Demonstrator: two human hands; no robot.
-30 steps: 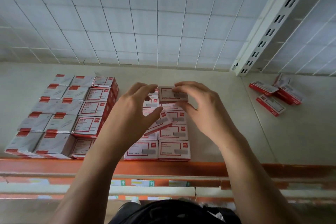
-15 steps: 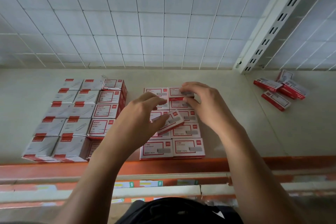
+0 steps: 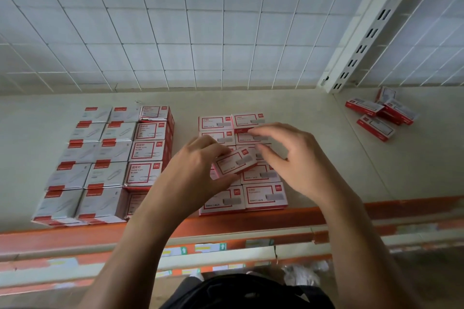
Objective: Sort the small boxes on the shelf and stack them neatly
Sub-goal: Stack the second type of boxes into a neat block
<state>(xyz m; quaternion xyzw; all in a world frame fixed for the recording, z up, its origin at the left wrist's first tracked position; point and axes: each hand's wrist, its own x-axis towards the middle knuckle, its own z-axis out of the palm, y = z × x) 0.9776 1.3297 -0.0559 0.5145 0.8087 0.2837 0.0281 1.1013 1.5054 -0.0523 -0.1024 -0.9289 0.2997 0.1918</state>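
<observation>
Our left hand (image 3: 190,170) pinched a tilted box (image 3: 234,163) over the stack (image 3: 266,195); our right hand (image 3: 296,158) hovered loose-fingered. Set crooked, it could skew that stack.

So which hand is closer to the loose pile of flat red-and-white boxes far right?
Right: right hand lies left of the pile; left hand farther left, gripping a tilted box.

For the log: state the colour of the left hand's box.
Box: white with red trim; head view.
</observation>
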